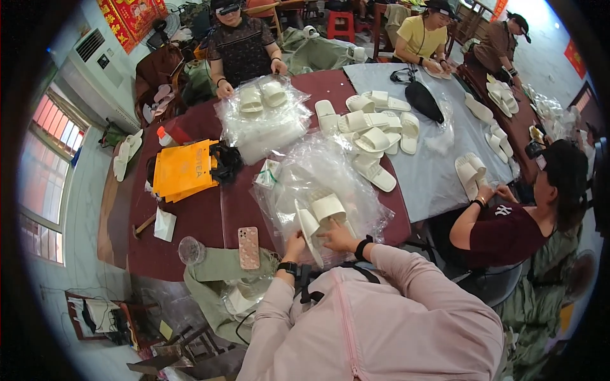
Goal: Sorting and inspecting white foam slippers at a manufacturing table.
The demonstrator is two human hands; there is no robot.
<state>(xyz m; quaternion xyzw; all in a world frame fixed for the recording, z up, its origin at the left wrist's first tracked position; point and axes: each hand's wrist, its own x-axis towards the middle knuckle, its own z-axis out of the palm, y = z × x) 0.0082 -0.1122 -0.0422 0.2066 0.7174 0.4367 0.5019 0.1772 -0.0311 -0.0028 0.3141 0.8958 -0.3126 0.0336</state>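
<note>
Two white slippers (321, 219) at the tabletop's (203, 219) near edge: left hand (294, 244) pinches one, right hand (335, 238) lies flat, fingers together. Looks mid-pairing; bagging probably needs plastic (305, 174) opened.

So from my seat: slippers (319, 216) sit on a heap of plastic bags (318, 174) right in front of me. Phone (248, 247) lies to their left, paper bags (183, 169) further left, and a loose slipper pile (375, 130) lies behind on the table (203, 216).

White slippers (321, 216) paired upright on clear bags (318, 168).
</note>
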